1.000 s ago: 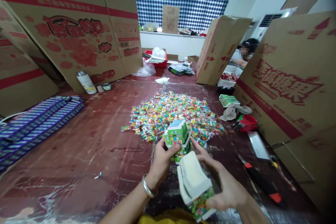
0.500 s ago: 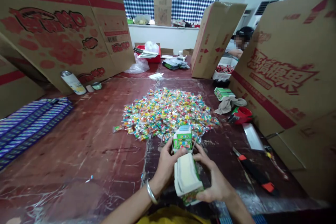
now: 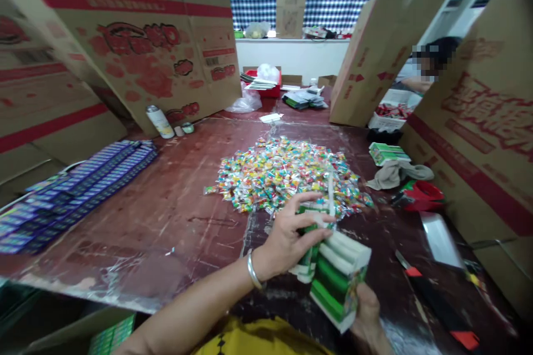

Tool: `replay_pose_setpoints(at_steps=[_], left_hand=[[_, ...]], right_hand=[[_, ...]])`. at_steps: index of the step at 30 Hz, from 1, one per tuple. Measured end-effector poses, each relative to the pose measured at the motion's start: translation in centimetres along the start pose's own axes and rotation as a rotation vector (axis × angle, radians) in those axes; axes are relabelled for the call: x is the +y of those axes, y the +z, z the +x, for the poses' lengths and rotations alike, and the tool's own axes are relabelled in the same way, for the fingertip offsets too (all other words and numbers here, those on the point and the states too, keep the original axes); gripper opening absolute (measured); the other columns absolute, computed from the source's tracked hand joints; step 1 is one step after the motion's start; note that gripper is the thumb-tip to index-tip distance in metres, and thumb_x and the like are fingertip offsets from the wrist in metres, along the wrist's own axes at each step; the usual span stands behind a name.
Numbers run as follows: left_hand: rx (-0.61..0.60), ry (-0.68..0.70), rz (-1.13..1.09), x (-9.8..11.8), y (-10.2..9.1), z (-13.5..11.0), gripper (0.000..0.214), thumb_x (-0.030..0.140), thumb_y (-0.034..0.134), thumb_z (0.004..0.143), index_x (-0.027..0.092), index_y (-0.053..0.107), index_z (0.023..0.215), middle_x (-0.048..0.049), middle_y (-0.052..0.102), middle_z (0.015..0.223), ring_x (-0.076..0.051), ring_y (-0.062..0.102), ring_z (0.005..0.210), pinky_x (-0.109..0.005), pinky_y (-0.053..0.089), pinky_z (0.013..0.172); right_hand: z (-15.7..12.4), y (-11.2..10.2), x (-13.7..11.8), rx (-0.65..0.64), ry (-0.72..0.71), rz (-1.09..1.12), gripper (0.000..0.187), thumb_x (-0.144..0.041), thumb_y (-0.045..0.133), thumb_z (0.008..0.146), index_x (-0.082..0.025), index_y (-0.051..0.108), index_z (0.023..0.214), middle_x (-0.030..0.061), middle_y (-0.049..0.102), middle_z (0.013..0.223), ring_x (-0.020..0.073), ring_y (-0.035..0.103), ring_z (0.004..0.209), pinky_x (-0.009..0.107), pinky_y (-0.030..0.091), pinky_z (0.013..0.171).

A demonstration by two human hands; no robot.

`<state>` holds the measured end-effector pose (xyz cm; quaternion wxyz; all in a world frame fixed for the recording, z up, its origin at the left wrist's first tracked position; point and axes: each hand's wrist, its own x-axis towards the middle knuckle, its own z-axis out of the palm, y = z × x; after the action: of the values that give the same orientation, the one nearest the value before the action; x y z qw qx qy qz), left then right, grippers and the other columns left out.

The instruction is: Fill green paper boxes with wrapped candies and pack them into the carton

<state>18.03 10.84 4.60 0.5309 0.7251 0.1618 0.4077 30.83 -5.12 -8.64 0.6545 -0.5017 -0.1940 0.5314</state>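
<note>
My left hand, with a silver bangle at the wrist, is closed on a small stack of green-and-white printed cartons. A pale strip stands up beside its fingers. My right hand grips the lower right side of a second green-and-white carton stack, tilted and partly blurred. The two stacks are close together; whether they touch is unclear. Beyond my hands lies a wide heap of small wrapped candies on the dark red table.
Purple-blue boxes lie in rows at left. On the right are a utility knife, a red tape roll, a grey cloth and green packs. Large cartons flank the table. A person sits beyond.
The view has swung left, showing a box below the table edge. My left hand has turned over its stack. The stack in my right hand has tipped, showing its green side.
</note>
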Motion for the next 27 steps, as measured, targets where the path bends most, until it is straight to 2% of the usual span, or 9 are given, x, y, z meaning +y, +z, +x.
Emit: replay_pose_setpoints(at_steps=[1,3,8,11,14,16,21,24,27], left_hand=[[-0.023,-0.023,-0.035,-0.3,-0.2,-0.1,0.015,0.025,0.068,0.082,0.027,0.077,0.093,-0.0088,0.061,0.124,-0.029,0.051,0.121,-0.042,0.037,0.105],[0.064,-0.116,-0.102,-2.0,-0.4,-1.0,0.013,0.027,0.064,0.084,0.023,0.077,0.082,-0.0100,0.066,0.110,-0.027,0.057,0.112,-0.038,0.044,0.096],[0.270,-0.285,-0.056,-7.1,-0.1,-6.3,0.015,0.028,0.062,0.086,0.021,0.075,0.082,-0.0102,0.063,0.117,-0.025,0.056,0.113,-0.036,0.040,0.100],[0.263,-0.333,-0.024,-8.6,-0.2,-8.8,0.015,0.027,0.060,0.087,0.022,0.075,0.085,-0.0099,0.063,0.120,-0.025,0.055,0.116,-0.038,0.038,0.102],[0.243,-0.349,-0.012,-9.4,-0.7,-9.7,0.014,0.026,0.061,0.086,0.024,0.075,0.088,-0.0091,0.067,0.117,-0.025,0.056,0.117,-0.043,0.026,0.112],[0.256,-0.370,-0.040,-9.6,-1.0,-9.8,0.015,0.026,0.060,0.087,0.024,0.075,0.089,-0.0092,0.068,0.118,-0.025,0.055,0.120,-0.045,0.022,0.114],[0.347,-0.436,-0.218,-9.2,-2.0,-8.6,0.018,0.031,0.062,0.086,0.021,0.076,0.083,-0.0098,0.069,0.116,-0.026,0.054,0.122,-0.042,0.034,0.109],[0.463,-0.476,-0.387,-8.9,-3.0,-6.7,0.020,0.035,0.066,0.082,0.017,0.076,0.082,-0.0111,0.072,0.109,-0.027,0.062,0.110,-0.041,0.045,0.099],[0.607,-0.401,-0.573,-7.6,-5.1,-4.6,0.022,0.037,0.068,0.081,0.015,0.073,0.082,-0.0115,0.071,0.109,-0.029,0.063,0.109,-0.040,0.053,0.088]], right_hand=[[0.4,-0.1,0.2,0.040,0.029,0.037,0.073,-0.075,0.062,0.061,-0.023,0.068,0.112,0.0109,0.075,0.081,0.0406,0.067,0.095,0.059,0.050,0.089],[0.9,-0.1,0.3,0.083,0.084,0.096,0.067,-0.071,0.066,0.060,-0.024,0.070,0.107,0.0089,0.075,0.076,0.0401,0.068,0.090,0.059,0.051,0.086],[-0.4,0.8,-0.1,-0.065,0.231,-0.020,0.067,-0.062,0.067,0.064,-0.023,0.063,0.118,0.0123,0.073,0.101,0.0393,0.067,0.097,0.055,0.053,0.084],[-1.6,1.6,-0.9,-0.022,0.230,-0.038,0.069,-0.059,0.069,0.065,-0.020,0.060,0.120,0.0142,0.069,0.110,0.0386,0.065,0.101,0.052,0.053,0.085],[-1.8,2.2,-1.9,0.100,0.234,-0.128,0.064,-0.048,0.078,0.061,-0.018,0.062,0.115,0.0139,0.070,0.108,0.0373,0.066,0.098,0.050,0.053,0.083],[-1.6,2.5,-2.5,0.144,0.234,-0.193,0.061,-0.045,0.081,0.061,-0.017,0.064,0.113,0.0131,0.071,0.104,0.0365,0.067,0.094,0.049,0.054,0.081],[-1.2,2.9,-3.1,0.139,0.245,-0.194,0.057,-0.046,0.080,0.062,-0.018,0.066,0.110,0.0114,0.072,0.099,0.0349,0.068,0.090,0.049,0.053,0.082],[-1.1,2.6,-2.8,0.193,0.252,-0.194,0.056,-0.046,0.081,0.060,-0.019,0.066,0.107,0.0112,0.073,0.097,0.0358,0.068,0.090,0.049,0.054,0.080],[-1.2,1.7,-2.4,0.246,0.254,-0.236,0.056,-0.047,0.081,0.059,-0.018,0.065,0.104,0.0118,0.073,0.097,0.0375,0.068,0.092,0.050,0.055,0.078]])
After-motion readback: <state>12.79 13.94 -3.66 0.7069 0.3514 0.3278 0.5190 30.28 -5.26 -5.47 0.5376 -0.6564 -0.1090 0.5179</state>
